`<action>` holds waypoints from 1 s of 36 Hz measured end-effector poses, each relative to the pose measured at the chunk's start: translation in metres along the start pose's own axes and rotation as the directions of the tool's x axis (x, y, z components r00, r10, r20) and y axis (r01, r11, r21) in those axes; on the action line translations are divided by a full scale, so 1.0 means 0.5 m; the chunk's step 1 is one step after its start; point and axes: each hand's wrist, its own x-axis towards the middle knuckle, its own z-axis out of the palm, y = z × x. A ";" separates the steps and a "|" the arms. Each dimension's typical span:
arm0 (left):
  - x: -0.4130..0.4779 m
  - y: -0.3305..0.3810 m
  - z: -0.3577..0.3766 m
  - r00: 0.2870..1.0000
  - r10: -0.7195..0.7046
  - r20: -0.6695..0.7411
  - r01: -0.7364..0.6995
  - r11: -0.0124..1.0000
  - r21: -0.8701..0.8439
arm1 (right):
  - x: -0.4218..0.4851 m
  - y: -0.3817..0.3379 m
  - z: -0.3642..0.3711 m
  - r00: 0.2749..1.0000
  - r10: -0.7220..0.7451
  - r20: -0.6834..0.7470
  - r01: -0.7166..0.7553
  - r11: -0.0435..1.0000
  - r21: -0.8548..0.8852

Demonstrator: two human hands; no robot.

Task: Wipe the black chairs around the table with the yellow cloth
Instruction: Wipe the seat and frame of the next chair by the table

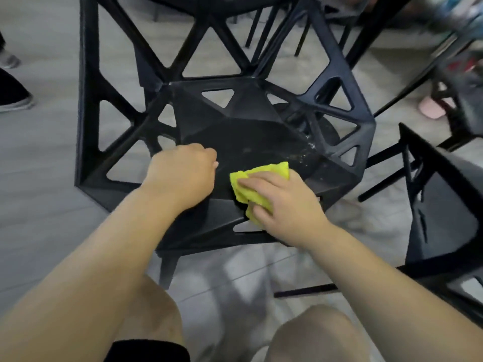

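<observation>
A black chair (245,118) with triangular cut-outs fills the middle of the view, its seat facing me. My right hand (285,205) presses the folded yellow cloth (251,189) flat on the front right of the seat. Fingers lie spread over the cloth. My left hand (183,173) rests on the seat's left side as a closed fist, holding nothing that I can see. Faint wet specks show on the seat's right part near the armrest.
A second black chair (444,205) stands close on the right. Table legs and more chair legs (363,30) rise at the top. Other people's feet show at the left edge (13,97) and the right (433,108). My knees are at the bottom, over grey floor tiles.
</observation>
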 end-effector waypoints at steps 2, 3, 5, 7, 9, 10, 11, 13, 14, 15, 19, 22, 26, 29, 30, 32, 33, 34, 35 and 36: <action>0.023 0.015 0.015 0.996 0.020 0.082 -0.016 0.999 -0.046 | -0.003 0.048 -0.014 0.997 0.072 -0.034 -0.071 0.997 0.016; 0.032 0.020 0.023 0.992 0.034 0.121 -0.027 0.998 -0.062 | -0.003 0.079 -0.021 0.985 0.154 -0.083 -0.156 0.988 -0.011; 0.042 0.028 0.039 0.977 0.055 0.206 -0.046 0.998 -0.052 | 0.000 0.141 -0.045 0.912 0.373 -0.168 -0.389 0.918 -0.072; 0.044 0.033 0.049 0.967 0.065 0.246 -0.068 0.998 0.004 | 0.010 0.183 -0.062 0.789 0.583 -0.193 -0.606 0.791 -0.086; 0.043 0.034 0.054 0.967 0.057 0.247 -0.068 0.997 0.036 | 0.027 0.188 -0.055 0.706 0.680 -0.199 -0.706 0.695 -0.134; 0.042 0.033 0.056 0.968 0.052 0.245 -0.061 0.998 0.029 | 0.037 0.179 -0.047 0.682 0.705 -0.196 -0.731 0.662 -0.163; 0.041 0.032 0.057 0.970 0.049 0.240 -0.053 0.998 0.013 | 0.049 0.164 -0.038 0.666 0.723 -0.184 -0.746 0.643 -0.173; 0.036 0.027 0.059 0.972 0.044 0.229 -0.039 0.999 -0.028 | 0.070 0.121 -0.023 0.712 0.692 -0.120 -0.700 0.689 -0.185; 0.035 0.025 0.061 0.974 0.043 0.224 -0.033 0.998 -0.048 | 0.079 0.097 -0.018 0.776 0.626 -0.081 -0.627 0.751 -0.207; 0.033 0.023 0.063 0.975 0.044 0.220 -0.029 0.997 -0.068 | 0.084 0.073 -0.018 0.837 0.546 -0.034 -0.539 0.814 -0.219; 0.026 0.009 0.070 0.982 0.024 0.188 -0.001 0.992 -0.123 | 0.102 0.058 -0.023 0.953 0.241 0.182 -0.226 0.969 -0.099; 0.023 -0.002 0.068 0.984 -0.017 0.178 0.051 0.981 -0.189 | 0.109 0.132 -0.027 0.954 0.240 0.177 -0.241 0.970 -0.016; 0.038 -0.006 0.052 0.976 -0.086 0.198 0.128 0.969 -0.212 | 0.145 0.222 -0.035 0.776 0.627 -0.070 -0.629 0.762 -0.152; 0.057 -0.018 0.051 0.963 -0.162 0.216 0.198 0.968 -0.154 | 0.199 0.178 -0.005 0.789 0.612 -0.054 -0.599 0.747 -0.288; 0.062 -0.024 0.057 0.957 -0.170 0.235 0.206 0.969 -0.136 | 0.216 0.148 0.011 0.840 0.542 -0.015 -0.525 0.807 -0.270; 0.067 -0.036 0.070 0.956 -0.159 0.247 0.189 0.977 -0.102 | 0.239 0.083 0.043 0.939 0.324 0.119 -0.314 0.944 -0.099; 0.069 -0.040 0.072 0.959 -0.153 0.237 0.180 0.979 -0.096 | 0.244 0.054 0.053 0.965 0.179 0.193 -0.182 0.983 -0.001; 0.070 -0.042 0.074 0.963 -0.149 0.224 0.174 0.980 -0.098 | 0.246 0.035 0.061 0.970 0.052 0.239 -0.072 0.994 0.076; 0.072 -0.043 0.075 0.967 -0.144 0.210 0.168 0.980 -0.102 | 0.249 0.031 0.064 0.965 -0.024 0.262 -0.009 0.993 0.121; 0.072 -0.042 0.072 0.966 -0.150 0.213 0.173 0.980 -0.096 | 0.253 0.042 0.060 0.960 -0.038 0.278 -0.002 0.990 0.143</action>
